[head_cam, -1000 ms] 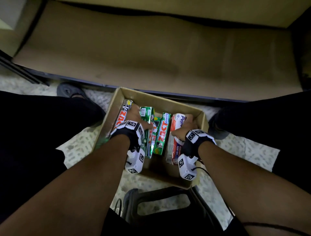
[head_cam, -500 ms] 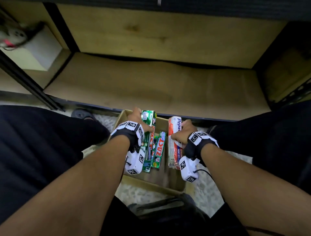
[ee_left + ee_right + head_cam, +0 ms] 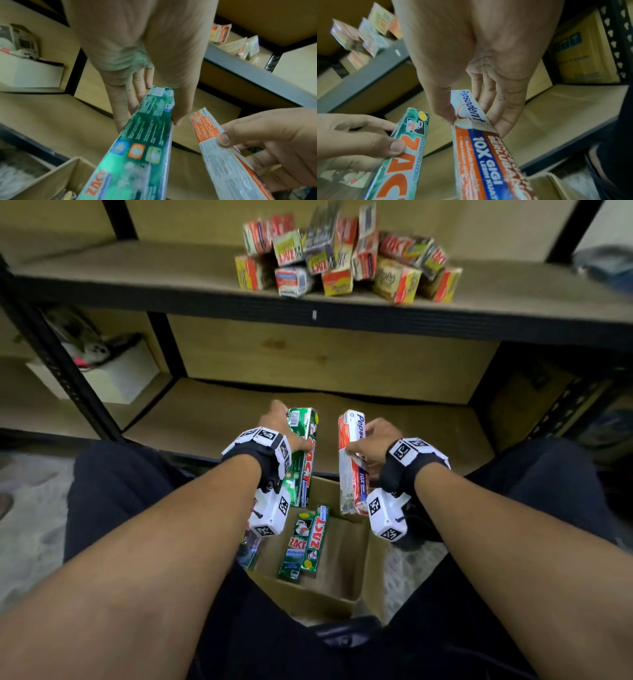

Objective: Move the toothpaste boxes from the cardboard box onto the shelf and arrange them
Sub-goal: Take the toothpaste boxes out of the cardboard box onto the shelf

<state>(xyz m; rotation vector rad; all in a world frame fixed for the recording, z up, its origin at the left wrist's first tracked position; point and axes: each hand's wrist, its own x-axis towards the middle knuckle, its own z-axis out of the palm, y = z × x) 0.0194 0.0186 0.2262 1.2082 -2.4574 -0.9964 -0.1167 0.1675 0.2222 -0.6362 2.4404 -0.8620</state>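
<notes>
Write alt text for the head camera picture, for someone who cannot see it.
Seen from above, the left hand holds a green Zact box and the right hand a red and white Pepsodent box over an open cardboard box. Ahead, a pile of toothpaste boxes sits on the upper shelf.

Green Zact box [image 3: 303, 453], orange-white Pepsodent box [image 3: 351, 460]

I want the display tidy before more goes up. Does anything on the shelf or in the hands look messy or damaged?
Yes. The boxes on the upper shelf sit in a jumbled heap, tilted at mixed angles instead of in rows. The white-and-orange box in the right hand looks creased near its top. The green box in the left hand looks intact.
</notes>
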